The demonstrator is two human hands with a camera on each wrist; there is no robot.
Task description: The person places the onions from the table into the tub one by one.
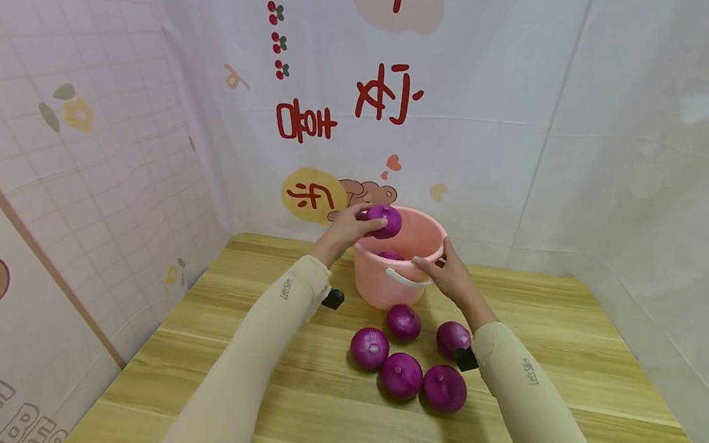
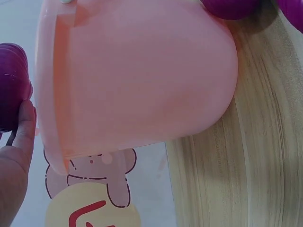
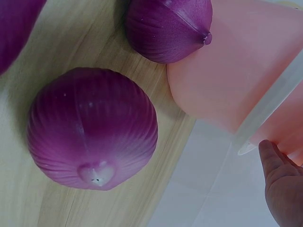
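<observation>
A pink bucket (image 1: 375, 279) with a white handle (image 1: 405, 278) stands on the table at the back. My left hand (image 1: 346, 229) grips a purple onion (image 1: 384, 223) over the left part of the bucket's mouth. In the left wrist view, the held onion (image 2: 12, 87) shows just beyond the rim. My right hand (image 1: 453, 278) holds the rim on the right side, thumb at the near edge. Part of another onion (image 1: 391, 256) shows inside the bucket; the rest of the inside is hidden by the front wall.
Several purple onions lie on the wooden table (image 1: 311, 422) in front of the bucket. The nearest onion (image 1: 404, 323) sits close to its base, and another onion (image 1: 454, 339) lies beside my right wrist. A printed white curtain (image 1: 487, 156) hangs behind the table.
</observation>
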